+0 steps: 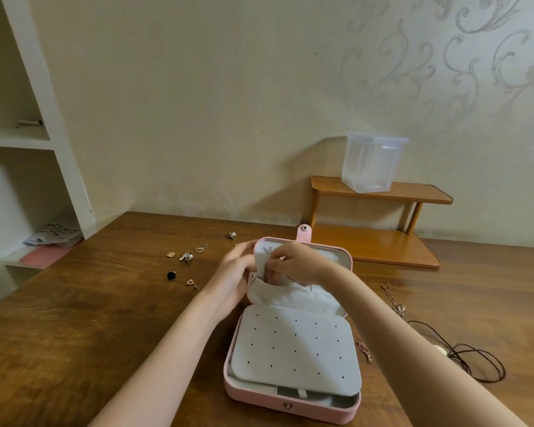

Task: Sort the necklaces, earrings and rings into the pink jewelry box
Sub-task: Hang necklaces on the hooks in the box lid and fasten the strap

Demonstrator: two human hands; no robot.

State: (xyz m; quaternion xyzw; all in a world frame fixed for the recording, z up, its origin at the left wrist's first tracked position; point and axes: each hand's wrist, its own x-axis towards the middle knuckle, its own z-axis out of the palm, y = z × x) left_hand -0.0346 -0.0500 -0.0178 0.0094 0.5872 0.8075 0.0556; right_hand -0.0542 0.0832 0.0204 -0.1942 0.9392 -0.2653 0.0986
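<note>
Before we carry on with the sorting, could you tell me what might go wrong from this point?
1. Both hands, left hand and right hand, work at the lid pocket of the pink jewelry box; a fine chain there could snag or tangle.
2. The rose chain lies against the box under the right forearm and might get dragged.
3. The loose earrings are scattered and small; a sleeve or arm sweep could knock them away.
</note>
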